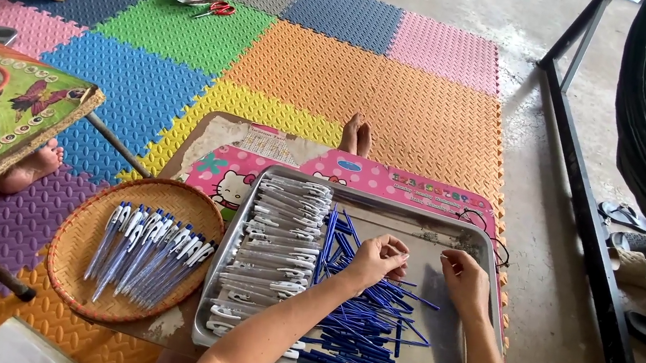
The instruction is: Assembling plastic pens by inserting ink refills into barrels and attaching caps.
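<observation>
Blue refills (359,317) lie heaped in the metal tray (462,239) beside empty barrels (276,242); finished pens (148,254) fill the woven basket (81,227). Left hand (375,258) and right hand (463,279) fingers are pinched closed, contents unclear. Many remain unassembled.

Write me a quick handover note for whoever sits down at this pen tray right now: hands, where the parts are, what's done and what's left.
Left hand: fingers pinched over the blue refills; whether it holds one is unclear.
Right hand: over the metal tray, apparently empty.
Parts: white pen barrels stacked on the tray's left side, refills loose in the middle.
Done: assembled pens lie in the woven basket.
Left: many barrels and refills still separate.
</observation>
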